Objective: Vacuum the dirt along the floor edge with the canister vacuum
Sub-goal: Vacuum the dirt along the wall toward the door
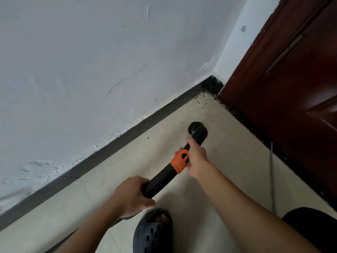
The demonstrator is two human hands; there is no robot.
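Vacuum wand (162, 178): matte black tube running diagonally from lower left to upper right over the floor (228, 152); ribbed orange collar (179, 161) about midway along it, with a rounded tab; the tube widens beyond the collar into a short black nozzle (197, 131) with a round mouth. The nozzle points toward the room corner, near the baseboard (116, 143) but apart from it; cannot tell whether its mouth touches the tile. No brand, label or writing readable on tube, collar or nozzle.

Left hand (130, 196): fingers wrapped round the near end of the tube, thumb on top. Right hand (197, 157): fingers curled round the tube just past the collar, clasping it.

Dirt (203, 99): dark specks thick in the corner, trailing along the foot of the dark red-brown door (291, 79); a few stray specks near the nozzle.

Wall (91, 61) pale, scuffed, paint flaking above the baseboard; thin grey cable (271, 170) lying beside the door; black perforated clog (152, 234) under the left hand.
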